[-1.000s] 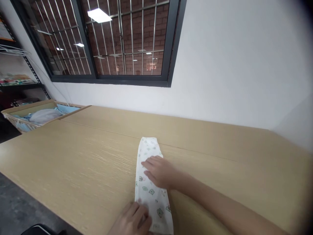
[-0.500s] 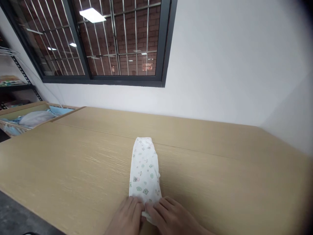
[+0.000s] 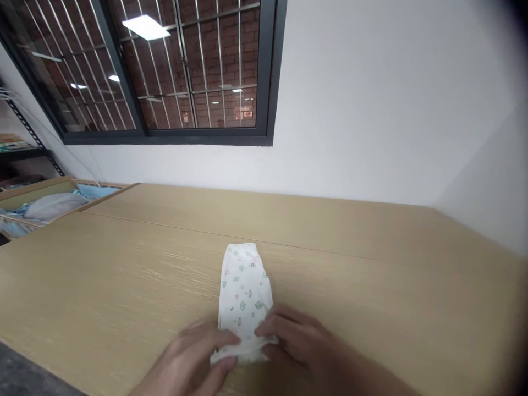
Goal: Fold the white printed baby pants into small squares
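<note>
A small white garment (image 3: 243,291) with a green and pink print lies folded in a narrow strip on the wooden table (image 3: 371,275). My left hand (image 3: 193,360) pinches its near left corner, fingers closed on the cloth. At the near right corner my right hand (image 3: 301,344) grips the fabric too. The near end of the garment is lifted and curled over between both hands. Both hands are slightly blurred by motion.
A cardboard box (image 3: 45,201) with pale blue and white cloth in it stands at the table's far left. A white wall and a barred window (image 3: 165,71) rise behind the table. Dark shelving (image 3: 16,143) is at the left edge.
My right hand left the middle of the garment and came to its near end beside the left hand. Both hands have since gripped that end and raised it forward over the strip.
</note>
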A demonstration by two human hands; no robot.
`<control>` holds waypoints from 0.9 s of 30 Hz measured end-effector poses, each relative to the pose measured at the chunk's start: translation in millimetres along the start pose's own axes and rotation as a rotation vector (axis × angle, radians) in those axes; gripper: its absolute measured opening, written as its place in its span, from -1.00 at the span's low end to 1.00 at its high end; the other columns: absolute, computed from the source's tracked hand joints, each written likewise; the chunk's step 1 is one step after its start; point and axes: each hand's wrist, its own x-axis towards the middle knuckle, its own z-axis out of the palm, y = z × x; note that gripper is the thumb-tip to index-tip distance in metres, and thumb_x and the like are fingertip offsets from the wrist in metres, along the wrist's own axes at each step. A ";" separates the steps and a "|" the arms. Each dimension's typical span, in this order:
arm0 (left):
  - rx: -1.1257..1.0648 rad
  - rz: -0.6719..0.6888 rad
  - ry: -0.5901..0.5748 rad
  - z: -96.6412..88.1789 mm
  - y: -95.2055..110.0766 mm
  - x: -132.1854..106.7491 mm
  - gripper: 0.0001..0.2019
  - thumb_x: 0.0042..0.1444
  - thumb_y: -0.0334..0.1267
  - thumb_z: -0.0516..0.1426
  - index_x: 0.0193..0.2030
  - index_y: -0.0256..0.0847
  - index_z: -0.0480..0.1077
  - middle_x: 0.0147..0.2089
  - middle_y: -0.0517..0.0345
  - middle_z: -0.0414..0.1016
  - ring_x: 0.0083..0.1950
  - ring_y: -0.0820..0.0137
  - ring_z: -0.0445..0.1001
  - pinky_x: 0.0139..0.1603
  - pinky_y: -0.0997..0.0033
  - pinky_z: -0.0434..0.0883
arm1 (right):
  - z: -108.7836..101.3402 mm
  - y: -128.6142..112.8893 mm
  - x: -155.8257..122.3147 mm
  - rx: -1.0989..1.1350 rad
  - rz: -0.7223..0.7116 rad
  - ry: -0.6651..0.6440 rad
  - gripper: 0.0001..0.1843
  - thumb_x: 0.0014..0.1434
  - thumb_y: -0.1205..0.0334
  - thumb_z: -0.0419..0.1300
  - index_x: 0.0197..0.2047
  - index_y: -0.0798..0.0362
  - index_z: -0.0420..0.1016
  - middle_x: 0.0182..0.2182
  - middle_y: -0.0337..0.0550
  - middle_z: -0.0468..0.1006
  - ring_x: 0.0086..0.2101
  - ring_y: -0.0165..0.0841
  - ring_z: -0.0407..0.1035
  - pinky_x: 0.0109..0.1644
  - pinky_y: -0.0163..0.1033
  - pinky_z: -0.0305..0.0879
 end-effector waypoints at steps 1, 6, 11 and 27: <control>-0.019 -0.061 0.030 -1.0 -3.9 7.5 -0.82 0.34 -0.18 0.12 0.04 0.05 0.44 -0.07 0.30 0.62 -0.07 0.45 0.60 -0.04 0.49 0.53 | -6.0 3.7 8.5 0.010 0.003 0.029 -0.85 0.40 0.22 0.07 -0.10 -0.11 0.48 -0.24 -0.17 0.57 -0.28 -0.33 0.48 -0.20 -0.25 0.42; -0.084 -0.190 0.081 4.6 -41.0 75.5 -0.81 0.37 -0.12 0.06 -0.04 -0.06 0.45 -0.05 0.20 0.57 0.00 0.35 0.53 0.04 0.35 0.46 | -22.5 44.9 63.8 -0.051 0.090 0.252 -0.79 0.30 0.08 0.22 -0.06 -0.02 0.51 -0.21 -0.13 0.59 -0.27 -0.28 0.44 -0.17 -0.19 0.36; 0.132 -0.230 0.108 30.3 -94.3 140.9 -0.82 0.35 -0.25 0.03 -0.14 -0.15 0.46 -0.10 0.09 0.56 -0.05 0.30 0.51 -0.03 0.33 0.40 | -14.5 100.2 117.2 -0.089 0.187 0.314 -0.87 0.27 0.23 0.21 -0.14 0.04 0.54 -0.23 -0.12 0.59 -0.26 -0.28 0.45 -0.12 -0.17 0.34; 0.607 -0.020 -0.026 110.7 -26.5 39.1 -0.53 0.24 -0.10 0.09 0.17 -0.39 0.43 0.17 -0.41 0.46 0.19 -0.27 0.42 0.07 -0.27 0.48 | 19.0 81.0 105.6 -0.206 -0.200 0.037 -0.50 0.46 0.05 -0.02 0.36 0.07 0.30 0.33 0.03 0.33 0.34 -0.19 0.14 0.42 -0.03 0.05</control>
